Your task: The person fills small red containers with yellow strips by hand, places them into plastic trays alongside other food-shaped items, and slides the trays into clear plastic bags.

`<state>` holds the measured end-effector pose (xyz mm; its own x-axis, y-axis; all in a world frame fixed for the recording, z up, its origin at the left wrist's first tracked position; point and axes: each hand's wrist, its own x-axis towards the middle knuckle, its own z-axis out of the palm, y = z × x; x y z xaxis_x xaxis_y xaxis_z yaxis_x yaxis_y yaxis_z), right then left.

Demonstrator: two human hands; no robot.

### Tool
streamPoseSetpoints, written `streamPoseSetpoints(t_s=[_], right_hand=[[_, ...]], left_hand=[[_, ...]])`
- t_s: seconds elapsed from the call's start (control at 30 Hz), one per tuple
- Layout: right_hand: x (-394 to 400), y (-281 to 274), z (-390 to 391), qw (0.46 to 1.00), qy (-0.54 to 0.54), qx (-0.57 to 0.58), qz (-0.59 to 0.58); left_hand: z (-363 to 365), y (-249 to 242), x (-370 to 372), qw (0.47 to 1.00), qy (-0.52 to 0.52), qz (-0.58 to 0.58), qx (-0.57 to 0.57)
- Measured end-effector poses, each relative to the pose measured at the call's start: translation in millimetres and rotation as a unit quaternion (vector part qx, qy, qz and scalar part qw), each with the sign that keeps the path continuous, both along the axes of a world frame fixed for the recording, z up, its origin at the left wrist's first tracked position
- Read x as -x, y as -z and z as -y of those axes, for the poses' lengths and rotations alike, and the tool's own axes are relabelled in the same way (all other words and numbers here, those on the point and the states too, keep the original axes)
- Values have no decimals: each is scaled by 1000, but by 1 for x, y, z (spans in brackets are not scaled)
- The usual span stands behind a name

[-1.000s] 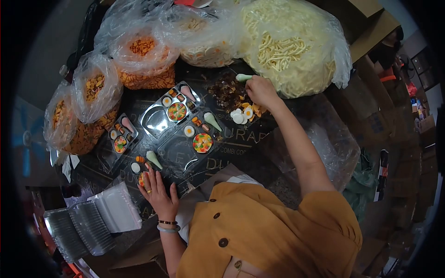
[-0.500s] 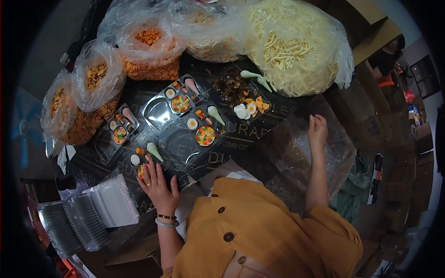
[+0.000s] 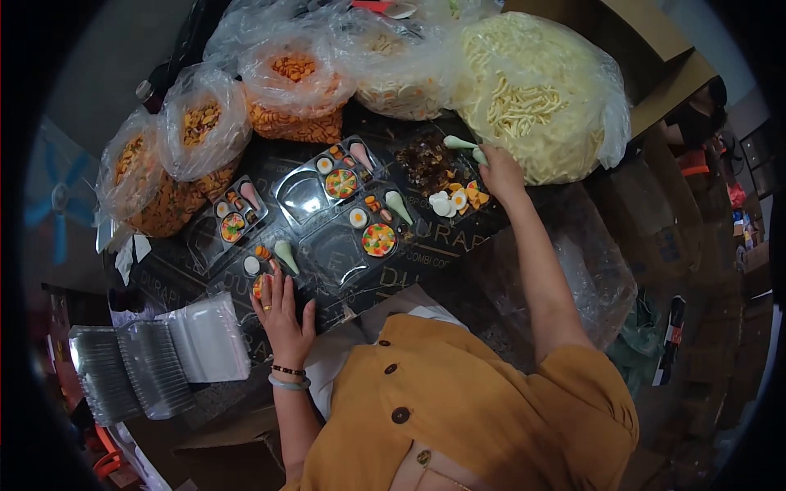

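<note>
My left hand (image 3: 285,323) lies with fingers stretched over the near clear plastic tray, its fingertips partly covering a small toy pizza (image 3: 262,286). Around those fingertips are a white disc (image 3: 251,265), an orange piece (image 3: 263,252) and a pale green cone-shaped piece (image 3: 286,256). At the far right of the table, my right hand (image 3: 503,173) has its fingers closed at a second pale green cone (image 3: 478,155); the fingertips hide part of it. Another pale green cone (image 3: 458,143) lies just left of it. Below are fried-egg discs (image 3: 443,204) and orange-yellow pieces (image 3: 475,195).
Three more filled trays, including one with a pizza (image 3: 379,240), lie on the black table cover (image 3: 327,266). Open bags of orange pieces (image 3: 295,114) and cream sticks (image 3: 540,98) line the back. Stacked clear trays (image 3: 151,368) stand left; a brown pile (image 3: 426,159) lies right.
My right hand has reached forward from above the plastic bag at the right to the pale green cones. My left hand stays on the near tray. The view has shifted slightly.
</note>
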<state>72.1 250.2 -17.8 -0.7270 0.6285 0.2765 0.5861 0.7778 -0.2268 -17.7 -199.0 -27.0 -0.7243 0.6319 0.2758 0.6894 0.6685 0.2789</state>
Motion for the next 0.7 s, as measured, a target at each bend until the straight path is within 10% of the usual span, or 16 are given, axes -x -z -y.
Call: streamPoseSetpoints(t_s=[0.2,0.7], right_hand=[[-10,6,21,976,-104,-1,-193],[22,18,16,977,-116,74,-160]], left_hand=[[1,5,-3,998,-4,-21,-52],[1,-1,-7,997,-28,-22,-70]])
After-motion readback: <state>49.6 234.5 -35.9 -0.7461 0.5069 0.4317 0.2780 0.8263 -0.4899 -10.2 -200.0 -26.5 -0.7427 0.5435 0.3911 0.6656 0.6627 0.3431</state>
